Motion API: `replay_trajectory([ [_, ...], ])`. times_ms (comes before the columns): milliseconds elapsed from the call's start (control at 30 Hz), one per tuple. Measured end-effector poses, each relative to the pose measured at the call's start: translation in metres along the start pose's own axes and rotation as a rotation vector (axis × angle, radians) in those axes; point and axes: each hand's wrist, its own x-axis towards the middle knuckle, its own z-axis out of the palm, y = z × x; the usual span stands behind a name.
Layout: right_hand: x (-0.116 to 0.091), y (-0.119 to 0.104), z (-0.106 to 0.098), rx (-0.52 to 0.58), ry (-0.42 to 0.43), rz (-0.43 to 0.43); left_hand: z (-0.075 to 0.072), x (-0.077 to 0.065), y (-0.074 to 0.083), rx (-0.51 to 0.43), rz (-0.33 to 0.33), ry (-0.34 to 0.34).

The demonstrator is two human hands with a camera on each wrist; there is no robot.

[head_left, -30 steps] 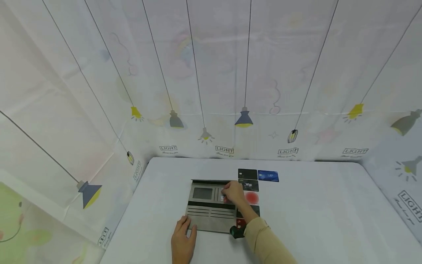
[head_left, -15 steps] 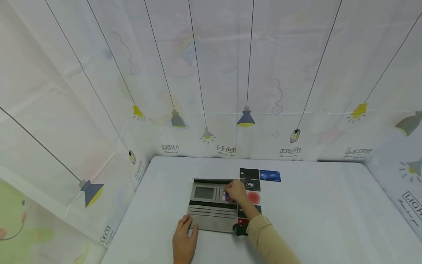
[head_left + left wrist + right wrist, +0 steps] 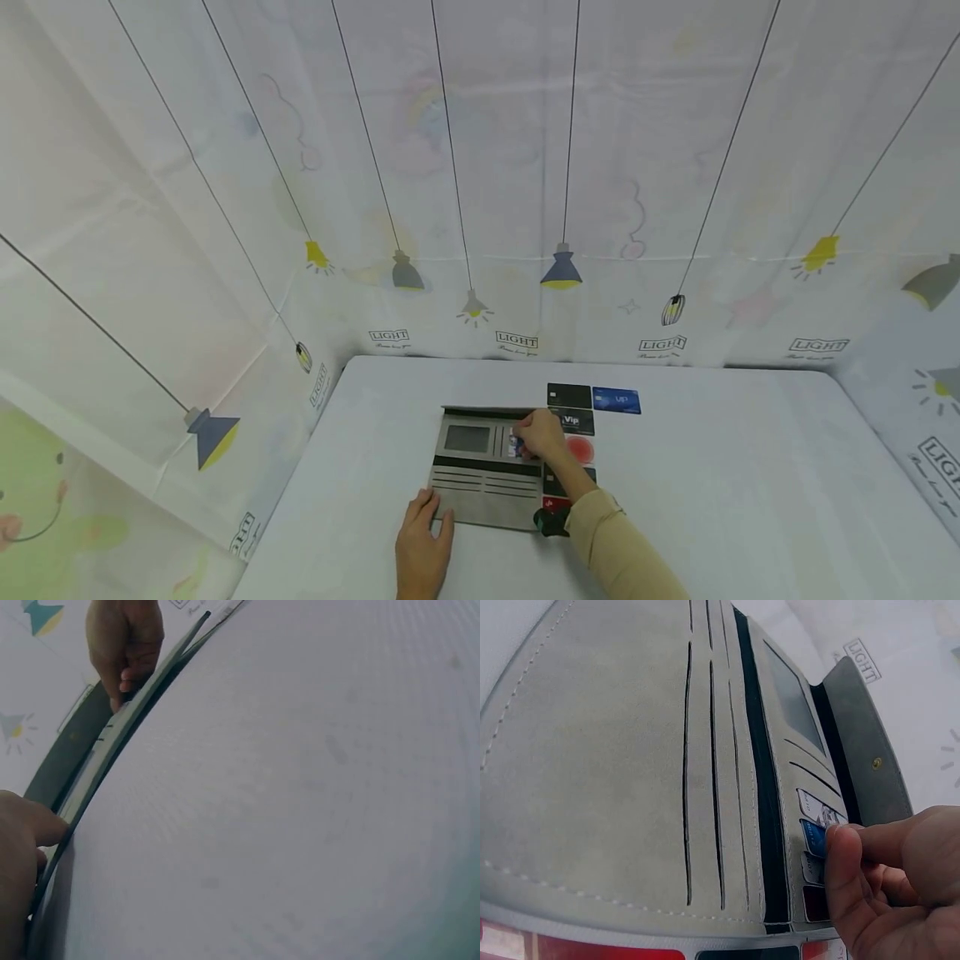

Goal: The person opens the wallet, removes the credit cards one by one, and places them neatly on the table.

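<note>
A grey wallet (image 3: 487, 510) lies spread open on the white table, with card slots, a clear window (image 3: 468, 438) and a flap folded out at the far side. At its upper right, my right hand (image 3: 543, 435) pinches a white printed card (image 3: 810, 804) between thumb and forefinger, the card sitting partly in a slot. Just below it in the right wrist view, a blue card (image 3: 812, 837), a grey card (image 3: 811, 868) and a dark red card (image 3: 814, 903) show in neighbouring slots. My left hand (image 3: 422, 542) rests with relaxed fingers on the wallet's near left corner.
Beside the wallet's right edge runs a column of cards: a black card (image 3: 568, 395), a black Vip card (image 3: 579, 422), a card with a red disc (image 3: 581, 450) and others partly behind my right arm. A blue VIP card (image 3: 617, 400) lies to the right of the top one.
The head view has shifted slightly. More of the white card shows beside my right fingertips, where red showed a second ago. My left hand stays at the wallet's corner.
</note>
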Motion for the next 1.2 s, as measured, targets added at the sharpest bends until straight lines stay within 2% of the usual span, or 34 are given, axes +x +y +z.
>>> replay_trajectory([
  [367, 0.0001, -0.0002, -0.0014, 0.046, -0.046, 0.006, -0.0030, 0.0005, -0.0023, -0.036, -0.063, -0.054],
  [600, 0.0027, -0.0019, -0.0042, 0.007, -0.062, 0.028, -0.0032, 0.0012, -0.0003, -0.040, -0.084, -0.067],
  [933, 0.0024, -0.0043, -0.0070, -0.027, -0.057, 0.013, -0.0030, 0.0012, 0.0009, -0.042, -0.063, -0.047],
  [1200, 0.0037, -0.0034, -0.0090, -0.019, -0.089, 0.030, -0.0029, 0.0014, 0.0003, -0.036, -0.064, -0.041],
])
